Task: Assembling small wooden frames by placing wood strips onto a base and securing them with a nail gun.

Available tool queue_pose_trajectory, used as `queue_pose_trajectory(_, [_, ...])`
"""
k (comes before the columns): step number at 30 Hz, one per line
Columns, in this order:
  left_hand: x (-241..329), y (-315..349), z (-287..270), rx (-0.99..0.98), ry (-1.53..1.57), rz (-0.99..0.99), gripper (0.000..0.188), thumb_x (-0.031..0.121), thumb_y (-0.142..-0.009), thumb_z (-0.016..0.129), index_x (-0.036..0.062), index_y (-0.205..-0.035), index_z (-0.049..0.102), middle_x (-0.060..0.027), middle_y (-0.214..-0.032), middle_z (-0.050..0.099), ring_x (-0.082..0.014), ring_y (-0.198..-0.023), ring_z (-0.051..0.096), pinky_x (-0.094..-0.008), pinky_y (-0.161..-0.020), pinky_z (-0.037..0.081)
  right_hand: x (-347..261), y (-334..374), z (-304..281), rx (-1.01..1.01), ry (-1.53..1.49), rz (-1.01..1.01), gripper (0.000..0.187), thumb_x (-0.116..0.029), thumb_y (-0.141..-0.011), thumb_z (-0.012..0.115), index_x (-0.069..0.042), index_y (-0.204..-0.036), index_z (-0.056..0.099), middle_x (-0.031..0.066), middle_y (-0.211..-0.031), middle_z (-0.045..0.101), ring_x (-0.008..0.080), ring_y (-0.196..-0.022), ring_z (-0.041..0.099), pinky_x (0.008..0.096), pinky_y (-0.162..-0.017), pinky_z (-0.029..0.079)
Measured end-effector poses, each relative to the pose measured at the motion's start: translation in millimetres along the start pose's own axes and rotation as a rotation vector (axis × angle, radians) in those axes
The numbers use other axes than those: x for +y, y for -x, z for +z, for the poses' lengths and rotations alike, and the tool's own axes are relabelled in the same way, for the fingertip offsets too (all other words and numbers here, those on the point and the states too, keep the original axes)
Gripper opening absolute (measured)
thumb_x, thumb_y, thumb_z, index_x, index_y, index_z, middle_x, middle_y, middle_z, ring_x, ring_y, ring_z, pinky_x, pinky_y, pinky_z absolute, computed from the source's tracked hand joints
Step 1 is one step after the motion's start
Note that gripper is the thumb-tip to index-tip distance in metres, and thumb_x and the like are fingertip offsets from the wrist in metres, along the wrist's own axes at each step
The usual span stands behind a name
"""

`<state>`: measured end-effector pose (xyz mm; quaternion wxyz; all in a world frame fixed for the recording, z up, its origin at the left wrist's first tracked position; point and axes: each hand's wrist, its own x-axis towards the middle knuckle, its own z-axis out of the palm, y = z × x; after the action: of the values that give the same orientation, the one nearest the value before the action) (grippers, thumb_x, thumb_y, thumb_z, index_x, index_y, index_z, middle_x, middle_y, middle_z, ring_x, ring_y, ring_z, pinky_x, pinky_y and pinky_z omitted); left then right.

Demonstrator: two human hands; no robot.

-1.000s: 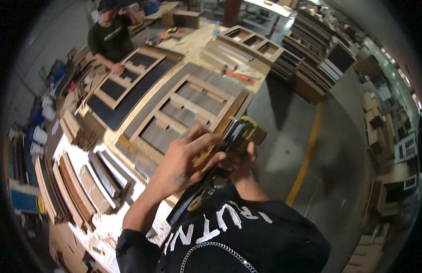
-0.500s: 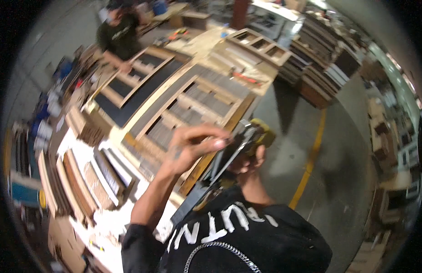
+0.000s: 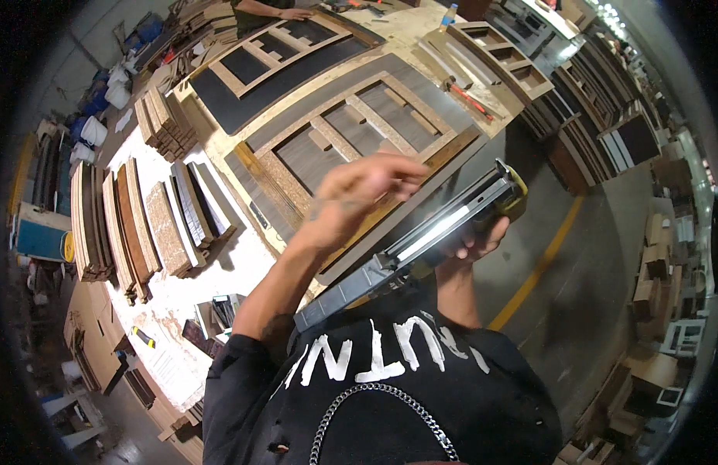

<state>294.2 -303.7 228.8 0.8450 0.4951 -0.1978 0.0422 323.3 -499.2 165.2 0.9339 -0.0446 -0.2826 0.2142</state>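
Observation:
My right hand (image 3: 480, 239) grips a nail gun (image 3: 508, 194) from beneath, tilted close to my chest. The gun's long grey magazine (image 3: 444, 219) faces up, with a bright metal strip showing along its channel. My left hand (image 3: 371, 182) hovers over the workbench edge, left of the gun and apart from it. Its fingers are curled together and slightly blurred; anything they hold is hidden. Beyond that hand, a chipboard frame (image 3: 328, 128) with crosspieces rests on a grey wood-grain panel (image 3: 247, 167).
Another frame (image 3: 254, 58) lies on a dark panel, where a co-worker's hand (image 3: 297, 14) rests. Stacked strips (image 3: 123, 225) stand at left near a yellow-black knife (image 3: 143, 336). An orange-handled tool (image 3: 469, 99) sits at the far right of the bench. Stacked panels (image 3: 584, 124) stand on the floor.
My left hand has drawn back from the nail gun, which has turned to show its magazine channel. The view has shifted downward. The co-worker is now mostly out of view.

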Motion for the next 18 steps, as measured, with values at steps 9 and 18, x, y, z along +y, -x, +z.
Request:
queue_pose_trajectory(9, [-35.7, 129.4, -82.5, 1.131, 0.161, 0.073, 0.082, 0.070, -0.095, 0.021, 0.0003, -0.127, 0.051, -0.0133, -0.106, 0.060, -0.0273, -0.106, 0.053, -0.0441, -0.096, 0.040, -40.9, 17.1, 2.4, 0.163, 0.289, -0.127, 0.066, -0.071, -0.088, 0.049, -0.007, -0.103, 0.059, -0.0006, -0.066, 0.058, 0.0135, -0.058, 0.057, 0.0315, -0.063, 0.050])
queue_pose_trajectory(18, [-52.4, -14.1, 5.5, 0.659, -0.015, -0.192, 0.085, 0.069, -0.096, 0.013, -0.0001, -0.123, 0.053, -0.0131, -0.100, 0.062, -0.0238, -0.098, 0.058, -0.0384, -0.097, 0.043, -20.8, -1.4, -21.5, 0.205, 0.415, 0.193, 0.055, -0.061, -0.086, 0.059, -0.007, -0.073, 0.057, 0.0000, -0.065, 0.053, 0.0170, -0.060, 0.051, 0.0339, -0.067, 0.039])
